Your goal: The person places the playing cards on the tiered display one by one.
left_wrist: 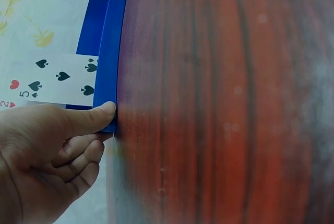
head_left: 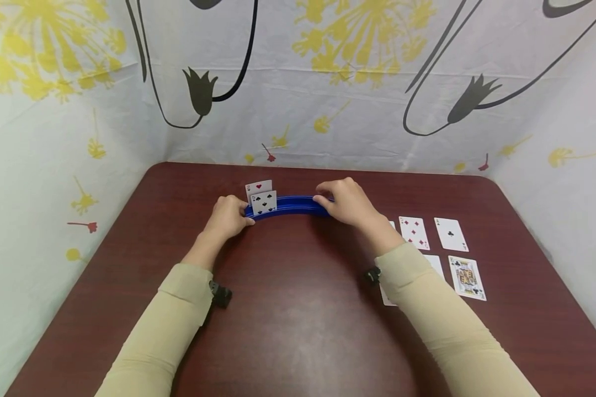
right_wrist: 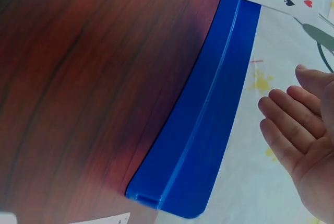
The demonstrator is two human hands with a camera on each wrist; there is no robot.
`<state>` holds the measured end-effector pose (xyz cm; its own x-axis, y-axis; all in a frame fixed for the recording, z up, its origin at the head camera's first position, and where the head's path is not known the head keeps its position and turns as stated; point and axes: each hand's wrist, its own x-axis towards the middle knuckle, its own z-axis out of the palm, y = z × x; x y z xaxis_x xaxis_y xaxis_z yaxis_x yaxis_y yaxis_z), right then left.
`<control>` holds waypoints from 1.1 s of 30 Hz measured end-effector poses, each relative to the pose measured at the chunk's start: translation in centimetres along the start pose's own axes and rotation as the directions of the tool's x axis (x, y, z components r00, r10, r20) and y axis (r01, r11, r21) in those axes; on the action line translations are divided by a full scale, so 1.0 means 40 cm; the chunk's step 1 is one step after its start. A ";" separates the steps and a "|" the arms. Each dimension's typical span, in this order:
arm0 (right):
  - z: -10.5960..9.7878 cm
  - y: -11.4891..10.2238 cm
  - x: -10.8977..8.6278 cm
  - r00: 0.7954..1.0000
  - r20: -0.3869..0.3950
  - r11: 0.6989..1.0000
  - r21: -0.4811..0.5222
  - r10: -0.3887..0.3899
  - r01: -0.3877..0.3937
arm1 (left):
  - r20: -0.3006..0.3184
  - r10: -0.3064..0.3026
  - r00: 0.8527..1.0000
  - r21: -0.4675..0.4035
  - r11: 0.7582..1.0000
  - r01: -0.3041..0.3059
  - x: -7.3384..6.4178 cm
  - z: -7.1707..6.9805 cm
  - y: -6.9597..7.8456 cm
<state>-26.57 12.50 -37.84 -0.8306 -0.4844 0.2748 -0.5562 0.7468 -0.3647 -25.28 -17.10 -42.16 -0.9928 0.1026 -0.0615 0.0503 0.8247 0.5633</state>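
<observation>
A curved blue playing-card holder (head_left: 298, 206) lies on the table. My left hand (head_left: 227, 216) pinches its left end, the thumb (left_wrist: 91, 118) on the front face and the fingers behind. Right beside that hand, a five of spades (head_left: 264, 203) stands upright in the holder. Behind it and a bit higher shows a two of hearts (head_left: 258, 186), partly covered by the five. My right hand (head_left: 346, 199) overlaps the holder's right end in the head view. From the right wrist, that hand (right_wrist: 300, 125) appears apart from the holder, its fingers loosely bent and holding nothing.
Face up on the right of the brown table (head_left: 298, 309) lie a diamond card (head_left: 414, 234), an ace of clubs (head_left: 451, 235) and a king of clubs (head_left: 467, 278). My right forearm partly hides other cards there. A patterned cloth (head_left: 298, 121) hangs behind the table.
</observation>
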 end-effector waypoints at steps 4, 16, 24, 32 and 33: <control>-0.007 0.012 -0.008 1.000 0.001 1.000 -0.005 0.013 -0.013 | 0.004 -0.007 1.000 -0.004 1.000 0.007 -0.001 0.000 0.002; -0.032 0.038 -0.032 0.999 0.014 0.998 -0.049 0.049 -0.048 | -0.007 0.007 1.000 0.012 1.000 -0.007 -0.002 0.002 0.001; -0.052 0.068 -0.053 0.998 0.022 0.995 -0.077 0.062 -0.061 | -0.008 0.017 1.000 0.018 1.000 -0.017 -0.004 0.001 -0.001; -0.071 0.088 -0.076 0.997 0.022 0.993 -0.101 0.071 -0.068 | -0.009 0.010 1.000 0.009 1.000 -0.010 -0.006 0.000 0.002; -0.073 0.091 -0.079 0.997 0.023 0.992 -0.105 0.074 -0.071 | -0.009 0.009 1.000 0.009 1.000 -0.009 -0.006 0.001 0.002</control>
<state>-25.88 18.07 -37.43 -0.8700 -0.4381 0.2261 -0.4893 0.8232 -0.2878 -25.02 -17.04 -42.13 -0.9933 0.1051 -0.0484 0.0605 0.8286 0.5566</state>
